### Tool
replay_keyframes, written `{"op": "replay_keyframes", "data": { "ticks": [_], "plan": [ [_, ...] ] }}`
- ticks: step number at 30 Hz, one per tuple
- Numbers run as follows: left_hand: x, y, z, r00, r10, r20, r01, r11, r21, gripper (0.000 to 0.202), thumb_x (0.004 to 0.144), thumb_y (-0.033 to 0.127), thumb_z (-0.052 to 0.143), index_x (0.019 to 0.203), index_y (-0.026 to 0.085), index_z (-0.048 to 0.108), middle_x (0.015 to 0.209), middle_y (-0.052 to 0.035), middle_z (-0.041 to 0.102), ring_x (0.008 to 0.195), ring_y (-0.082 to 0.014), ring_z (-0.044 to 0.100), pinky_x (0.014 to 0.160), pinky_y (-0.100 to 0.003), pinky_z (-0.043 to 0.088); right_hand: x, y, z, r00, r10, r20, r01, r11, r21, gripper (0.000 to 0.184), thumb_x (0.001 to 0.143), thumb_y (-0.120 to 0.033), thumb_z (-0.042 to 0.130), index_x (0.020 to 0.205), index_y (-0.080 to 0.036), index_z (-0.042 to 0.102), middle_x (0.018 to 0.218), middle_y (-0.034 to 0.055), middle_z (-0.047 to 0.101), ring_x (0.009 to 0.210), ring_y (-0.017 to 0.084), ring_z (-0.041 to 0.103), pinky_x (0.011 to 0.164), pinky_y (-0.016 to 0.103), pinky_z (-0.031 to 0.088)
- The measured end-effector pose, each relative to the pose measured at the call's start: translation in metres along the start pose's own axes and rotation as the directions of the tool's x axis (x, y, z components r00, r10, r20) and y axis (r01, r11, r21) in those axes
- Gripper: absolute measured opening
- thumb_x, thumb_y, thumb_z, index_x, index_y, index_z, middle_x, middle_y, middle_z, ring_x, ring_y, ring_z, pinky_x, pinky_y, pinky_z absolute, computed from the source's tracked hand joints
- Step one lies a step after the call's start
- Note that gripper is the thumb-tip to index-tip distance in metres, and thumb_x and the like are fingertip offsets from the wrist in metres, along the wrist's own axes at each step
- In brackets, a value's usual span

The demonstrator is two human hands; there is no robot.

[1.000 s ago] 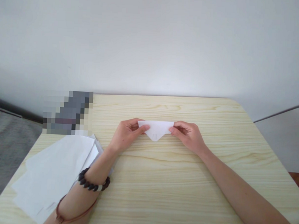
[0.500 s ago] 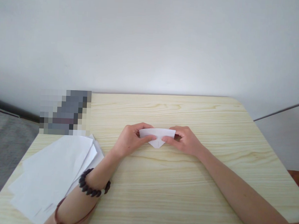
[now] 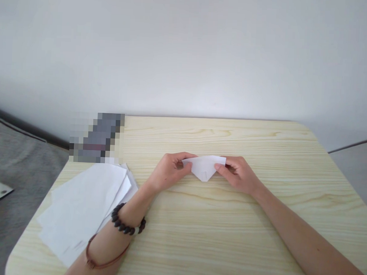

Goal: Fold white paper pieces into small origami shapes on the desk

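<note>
A small folded white paper is held between both hands above the middle of the wooden table. Its upper edge is wide and slightly bowed, and the sides taper to a blunt point toward me. My left hand pinches the left end, thumb in front and fingers behind. At the right end, my right hand grips the paper the same way, its thumb pressing near the corner. The fingers behind the paper are partly hidden. A dark beaded bracelet and a brown cord circle my left wrist and forearm.
Loose white sheets lie in a pile at the table's left, partly under my left forearm. A pixelated dark object sits at the back left. The light wood table meets a white wall behind.
The thumbs have moved apart from the paper's middle toward its two ends, so more of its front shows. The whole view has shifted, with everything appearing farther right.
</note>
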State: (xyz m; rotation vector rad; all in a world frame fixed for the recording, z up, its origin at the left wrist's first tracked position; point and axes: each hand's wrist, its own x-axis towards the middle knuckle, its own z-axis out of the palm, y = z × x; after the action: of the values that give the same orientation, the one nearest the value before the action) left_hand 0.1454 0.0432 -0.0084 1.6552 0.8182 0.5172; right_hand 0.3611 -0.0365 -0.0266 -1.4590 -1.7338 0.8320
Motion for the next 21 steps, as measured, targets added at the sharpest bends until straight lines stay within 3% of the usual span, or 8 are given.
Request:
{"op": "replay_keyframes", "data": {
  "ticks": [4,12,16,21],
  "plan": [
    [0.002,-0.005,0.000,0.998,0.056,-0.035,-0.056,0.998,0.004,0.028,0.079,0.027,0.060,0.102,0.014,0.068,0.099,-0.0060,0.073,0.085,-0.0186,0.068,0.077,-0.027,0.053,0.000,0.000,0.000,1.000,-0.005,-0.026,0.005,1.000,-0.018,0.027,0.090,-0.034,0.049,0.076,-0.015,0.060,0.059,-0.0016,0.046,0.053,0.010,0.040,0.048,0.022,0.031],
    [0.005,-0.012,-0.001,0.992,0.011,-0.125,-0.025,0.993,-0.113,0.044,0.068,0.034,0.076,0.107,0.016,0.065,0.093,-0.0048,0.072,0.080,-0.0174,0.068,0.072,-0.026,0.055,0.000,-0.003,-0.001,0.999,0.011,-0.042,-0.012,0.999,-0.034,0.031,0.091,-0.037,0.050,0.078,-0.015,0.067,0.055,-0.0018,0.052,0.046,0.008,0.039,0.044,0.022,0.030],
    [0.006,-0.011,-0.001,0.991,-0.027,-0.128,-0.001,0.978,-0.210,0.047,0.075,0.040,0.071,0.112,0.013,0.064,0.086,-0.0053,0.074,0.078,-0.0180,0.069,0.071,-0.027,0.055,-0.001,-0.002,0.000,0.998,0.031,-0.049,-0.030,0.999,0.018,0.035,0.093,-0.039,0.047,0.074,-0.016,0.065,0.063,0.0017,0.062,0.050,0.010,0.049,0.047,0.022,0.036],
    [0.005,-0.010,-0.003,0.989,-0.005,-0.150,-0.023,0.982,-0.188,0.045,0.078,0.040,0.067,0.113,0.013,0.064,0.088,-0.0059,0.074,0.079,-0.0170,0.068,0.073,-0.026,0.054,0.002,-0.001,0.001,0.986,-0.025,-0.163,0.022,1.000,-0.016,0.027,0.092,-0.036,0.051,0.074,-0.018,0.060,0.063,0.0003,0.056,0.054,0.011,0.048,0.050,0.022,0.036]
  ]
}}
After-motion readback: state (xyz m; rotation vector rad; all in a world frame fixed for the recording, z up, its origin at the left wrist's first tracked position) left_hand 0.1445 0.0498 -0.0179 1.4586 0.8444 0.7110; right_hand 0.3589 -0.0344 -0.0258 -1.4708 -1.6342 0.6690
